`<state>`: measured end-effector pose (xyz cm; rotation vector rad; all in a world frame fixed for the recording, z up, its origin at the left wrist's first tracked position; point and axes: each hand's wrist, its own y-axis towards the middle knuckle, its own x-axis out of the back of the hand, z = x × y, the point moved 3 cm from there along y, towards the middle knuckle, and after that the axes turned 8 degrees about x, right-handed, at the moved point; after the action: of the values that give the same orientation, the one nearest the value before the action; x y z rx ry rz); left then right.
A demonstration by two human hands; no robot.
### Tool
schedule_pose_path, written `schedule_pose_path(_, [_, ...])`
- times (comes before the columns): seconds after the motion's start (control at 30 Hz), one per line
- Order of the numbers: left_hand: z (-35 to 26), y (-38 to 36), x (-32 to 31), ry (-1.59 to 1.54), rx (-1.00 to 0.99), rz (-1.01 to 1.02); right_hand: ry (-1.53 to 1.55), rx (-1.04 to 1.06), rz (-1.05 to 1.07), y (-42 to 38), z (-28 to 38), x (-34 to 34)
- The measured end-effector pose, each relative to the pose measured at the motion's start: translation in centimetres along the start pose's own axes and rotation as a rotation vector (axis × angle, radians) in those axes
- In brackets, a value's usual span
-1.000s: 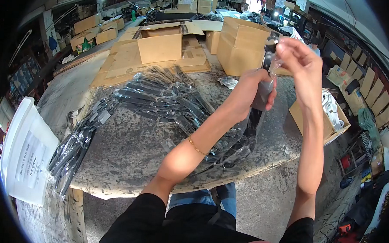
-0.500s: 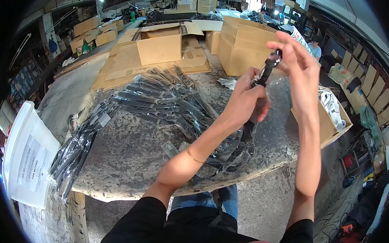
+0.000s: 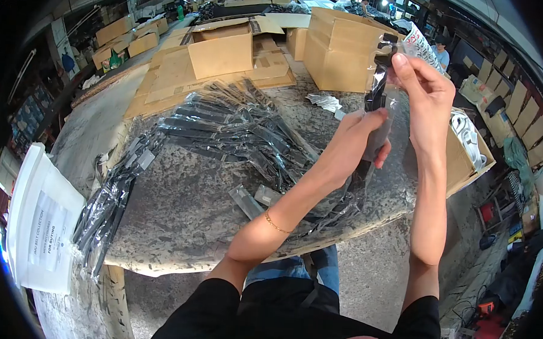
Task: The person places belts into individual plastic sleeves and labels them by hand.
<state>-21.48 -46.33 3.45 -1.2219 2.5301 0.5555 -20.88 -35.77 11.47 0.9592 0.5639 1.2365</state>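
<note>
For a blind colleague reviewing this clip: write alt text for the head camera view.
Two bare hands hold a black strap in a clear plastic sleeve upright above a stone-topped table: the left hand grips its middle and the right hand pinches its top. Piles of similar bagged straps cover the table, with cardboard boxes behind.

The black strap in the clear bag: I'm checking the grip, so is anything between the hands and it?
Only the clear plastic bag itself. The left hand grips the bagged black strap mid-length; the right hand pinches its top.
</note>
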Motion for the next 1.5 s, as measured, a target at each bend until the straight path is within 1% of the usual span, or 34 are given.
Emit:
schedule_pose_path(0.07, [-0.1,0.0,0.3,0.004,0.016,0.013,0.036,-0.001,0.02,-0.1,0.1,-0.2])
schedule_pose_path(0.13, [0.1,0.0,0.6,0.019,0.041,0.029,0.08,-0.034,0.122,-0.4,0.4,-0.5])
schedule_pose_path(0.17, [0.1,0.1,0.8,0.01,0.025,0.051,0.081,-0.037,0.121,-0.4,0.3,-0.4])
schedule_pose_path(0.23, [0.4,0.1,1.1,0.002,0.013,0.072,0.042,-0.106,0.217,-0.1,-0.4,-0.3])
schedule_pose_path(0.33, [0.1,-0.3,1.1,-0.041,-0.009,0.104,0.059,-0.09,0.177,0.7,-0.7,-0.6])
schedule_pose_path(0.37, [-0.6,-0.9,0.8,0.031,-0.005,0.055,0.065,-0.086,0.181,1.0,-0.6,-0.8])
schedule_pose_path(0.4, [-1.0,-1.3,0.6,0.104,0.0,0.009,0.094,-0.1,0.133,1.3,-0.4,-0.9])
schedule_pose_path(0.47, [-1.3,-1.5,0.6,0.111,-0.032,-0.024,0.126,-0.125,0.071,1.3,-0.2,-1.3])
schedule_pose_path(0.5, [-1.3,-1.5,0.6,0.112,-0.061,-0.055,0.123,-0.126,0.071,1.2,-0.2,-1.7])
schedule_pose_path(0.57, [-0.8,-1.0,1.2,0.063,-0.06,-0.057,0.225,-0.135,0.085,0.9,-0.1,-2.1])
schedule_pose_path(0.6, [-0.4,-0.8,1.6,0.018,-0.059,-0.062,0.254,-0.154,0.174,0.7,-0.3,-2.1])
schedule_pose_path(0.63, [-0.1,-0.6,1.9,0.016,-0.057,-0.06,0.251,-0.156,0.173,0.4,-0.4,-1.9])
schedule_pose_path(0.7, [0.0,-0.4,2.0,-0.036,-0.109,0.055,0.235,-0.24,0.29,-0.2,-0.9,-1.8])
schedule_pose_path(0.73, [0.0,-0.4,2.0,-0.034,-0.111,0.054,0.23,-0.192,0.285,-0.2,-1.5,-1.5])
schedule_pose_path(0.77, [0.1,-0.4,1.7,0.076,-0.106,0.104,0.231,-0.191,0.284,0.1,-1.5,-1.0])
schedule_pose_path(0.8, [0.2,-0.4,1.4,0.187,-0.099,0.157,0.261,-0.244,0.252,0.5,-1.4,-0.5])
schedule_pose_path(0.83, [0.4,-0.5,1.4,0.191,-0.096,0.162,0.29,-0.297,0.218,0.8,-1.2,0.0])
schedule_pose_path(0.9, [0.8,-0.9,1.3,0.317,-0.094,0.328,0.322,-0.324,0.192,1.7,-0.3,0.5])
schedule_pose_path(0.97, [1.1,-0.8,1.8,0.355,-0.046,0.35,0.237,-0.369,0.19,2.2,0.5,1.4])
schedule_pose_path(1.0, [1.4,-0.6,2.2,0.318,-0.102,0.321,0.17,-0.36,0.177,2.3,0.8,1.5])
schedule_pose_path(1.03, [1.5,-0.3,2.5,0.279,-0.159,0.292,0.166,-0.363,0.173,2.2,0.8,1.6])
schedule_pose_path(1.07, [1.3,0.0,2.6,0.378,-0.233,0.21,-0.02,-0.235,0.169,2.4,1.1,1.7])
schedule_pose_path(1.1, [1.3,0.1,2.2,0.375,-0.232,0.214,-0.205,-0.107,0.166,2.5,1.6,1.5])
schedule_pose_path(1.13, [1.2,0.0,1.9,0.355,-0.235,0.126,-0.179,-0.092,0.085,2.1,1.9,1.0])
schedule_pose_path(1.17, [0.9,-0.1,1.5,0.337,-0.237,0.037,-0.181,-0.095,0.082,2.0,1.6,1.1])
schedule_pose_path(1.2, [0.5,-0.1,0.9,0.338,-0.235,0.039,-0.255,-0.061,0.095,1.9,1.1,1.1])
schedule_pose_path(1.27, [0.5,0.0,-0.1,0.078,-0.074,0.104,-0.348,-0.018,0.126,1.8,1.0,0.9])
schedule_pose_path(1.3, [0.6,0.1,-0.2,0.076,-0.072,0.101,-0.347,-0.022,0.128,1.8,0.8,1.0])
schedule_pose_path(1.37, [0.6,0.6,-0.1,-0.084,-0.026,0.122,-0.242,-0.013,0.197,1.8,0.3,1.0])
schedule_pose_path(1.4, [0.5,0.7,0.0,-0.087,-0.016,0.115,-0.238,-0.025,0.199,1.6,0.1,1.0])
schedule_pose_path(1.47, [0.1,0.5,0.4,-0.062,0.0,0.039,-0.027,-0.007,0.262,0.9,-0.2,0.9])
schedule_pose_path(1.5, [0.2,0.5,0.5,-0.068,0.02,0.029,-0.022,-0.03,0.261,0.5,-0.5,1.1])
